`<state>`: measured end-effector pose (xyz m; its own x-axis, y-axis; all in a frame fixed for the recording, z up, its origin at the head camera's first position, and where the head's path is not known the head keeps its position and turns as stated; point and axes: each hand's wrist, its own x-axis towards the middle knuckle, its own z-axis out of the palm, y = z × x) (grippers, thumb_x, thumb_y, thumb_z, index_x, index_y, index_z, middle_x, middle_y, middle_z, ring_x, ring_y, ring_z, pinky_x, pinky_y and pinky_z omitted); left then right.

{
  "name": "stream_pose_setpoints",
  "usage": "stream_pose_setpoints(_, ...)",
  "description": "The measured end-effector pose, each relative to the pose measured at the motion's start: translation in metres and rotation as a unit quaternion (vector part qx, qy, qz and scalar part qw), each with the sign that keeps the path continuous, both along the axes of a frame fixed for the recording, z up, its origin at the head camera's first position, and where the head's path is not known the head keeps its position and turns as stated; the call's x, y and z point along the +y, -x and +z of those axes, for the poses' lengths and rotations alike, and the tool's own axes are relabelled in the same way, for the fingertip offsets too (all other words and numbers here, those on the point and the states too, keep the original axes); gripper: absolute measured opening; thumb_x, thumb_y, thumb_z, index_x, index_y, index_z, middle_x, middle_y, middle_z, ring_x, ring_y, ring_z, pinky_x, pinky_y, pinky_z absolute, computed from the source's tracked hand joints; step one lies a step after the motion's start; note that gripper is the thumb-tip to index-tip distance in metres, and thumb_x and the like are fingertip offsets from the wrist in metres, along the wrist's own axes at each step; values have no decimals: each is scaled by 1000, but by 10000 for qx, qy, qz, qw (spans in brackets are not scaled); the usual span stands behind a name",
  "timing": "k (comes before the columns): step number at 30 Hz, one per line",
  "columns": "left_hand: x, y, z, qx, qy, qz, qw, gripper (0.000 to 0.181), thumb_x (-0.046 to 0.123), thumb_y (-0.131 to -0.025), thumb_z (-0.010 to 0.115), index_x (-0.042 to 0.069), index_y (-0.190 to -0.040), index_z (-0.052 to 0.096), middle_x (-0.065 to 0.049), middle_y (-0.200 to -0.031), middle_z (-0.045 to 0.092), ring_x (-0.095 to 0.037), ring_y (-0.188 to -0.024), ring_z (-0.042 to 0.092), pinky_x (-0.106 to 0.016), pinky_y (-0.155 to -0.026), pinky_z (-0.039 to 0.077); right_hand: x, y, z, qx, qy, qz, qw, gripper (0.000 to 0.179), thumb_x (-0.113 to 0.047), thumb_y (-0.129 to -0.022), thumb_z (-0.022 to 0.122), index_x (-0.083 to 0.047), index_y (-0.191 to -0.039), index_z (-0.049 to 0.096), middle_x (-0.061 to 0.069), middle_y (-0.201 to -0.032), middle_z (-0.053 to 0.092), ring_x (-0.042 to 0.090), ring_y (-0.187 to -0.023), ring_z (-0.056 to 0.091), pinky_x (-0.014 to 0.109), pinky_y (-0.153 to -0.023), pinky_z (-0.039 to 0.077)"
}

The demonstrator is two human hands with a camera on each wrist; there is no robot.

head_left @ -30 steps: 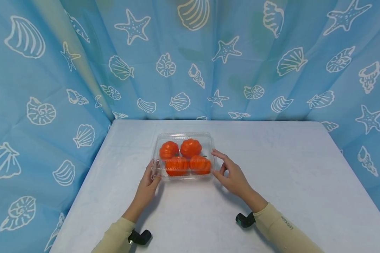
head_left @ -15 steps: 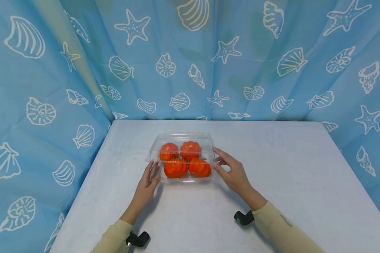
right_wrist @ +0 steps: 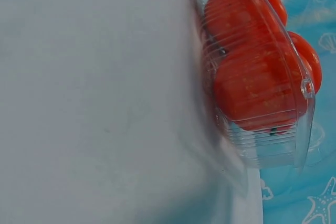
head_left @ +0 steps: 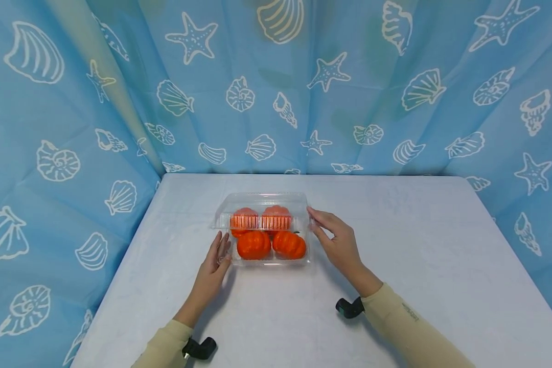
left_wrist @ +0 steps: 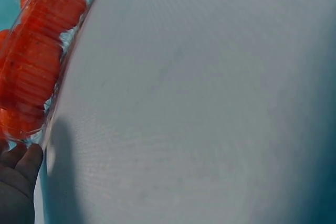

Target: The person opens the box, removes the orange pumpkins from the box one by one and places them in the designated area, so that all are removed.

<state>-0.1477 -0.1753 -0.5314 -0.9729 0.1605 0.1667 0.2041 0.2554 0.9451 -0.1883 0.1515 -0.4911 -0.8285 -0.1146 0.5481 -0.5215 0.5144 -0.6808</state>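
A clear plastic clamshell box rests on the table with several ribbed orange pumpkins in it. Its transparent lid is partly raised, hinged along the far side, and its front edge hangs over the back pumpkins. At the box's left front corner, my left hand holds the side with thumb and fingers. My right hand pinches the lid's right edge between thumb and fingertips. In the left wrist view the left fingertips reach the box's end. The pumpkins show through the ribbed wall in the right wrist view.
The box stands towards the back of a white-covered table. Behind and beside the table hangs a blue curtain printed with shells and starfish. Black wrist cameras are strapped near both sleeves.
The lid's front edge has risen and swung back, uncovering the front pumpkins. My right hand has moved slightly up and away with it, while the left hand stays at the box's left side.
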Motion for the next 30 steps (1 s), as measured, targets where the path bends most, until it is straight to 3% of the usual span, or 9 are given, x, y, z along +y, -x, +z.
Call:
stream_pose_setpoints(6, 2, 1, 0, 98, 415, 155, 9990, 66, 2, -105, 50, 2, -162, 17, -16, -163, 31, -34, -147, 36, -27, -111, 32, -2, 12, 3, 205, 137, -184, 9995, 45, -11, -96, 72, -19, -139, 65, 5, -121, 72, 23, -105, 68, 42, -89, 58)
stream_pose_setpoints(11, 6, 2, -1, -130, 305, 232, 9992, 72, 11, -104, 58, 1, -162, 17, -17, -163, 32, -34, -148, 35, -43, -112, 36, -5, 21, 4, 118, 200, -223, 9995, 44, -12, -98, 69, -20, -140, 64, 5, -118, 72, 22, -106, 67, 48, -88, 58)
stream_pose_setpoints(15, 8, 2, 1, -412, 237, 263, 9985, 81, 18, -101, 65, 4, -163, 13, -15, -165, 29, -32, -149, 32, -48, -112, 37, -5, 28, 6, 113, 282, -288, 9991, 44, -14, -98, 69, -21, -141, 63, 4, -115, 72, 19, -106, 65, 41, -89, 59)
stream_pose_setpoints(22, 6, 3, 5, -568, 290, 186, 9978, 81, 16, -102, 63, 6, -164, 10, -12, -167, 25, -32, -151, 30, -48, -115, 33, -4, 36, 14, 114, 368, -329, 9987, 42, -17, -99, 69, -22, -140, 63, 6, -108, 71, 18, -99, 64, 19, -85, 54)
stream_pose_setpoints(30, 0, 1, 7, -566, 161, 31, 9983, 82, 17, -102, 64, 6, -163, 11, -13, -167, 23, -33, -151, 29, -48, -114, 34, -6, 51, 22, 140, 346, -363, 9986, 41, -18, -100, 67, -20, -140, 64, 7, -99, 67, 19, -94, 65, 38, -91, 58)
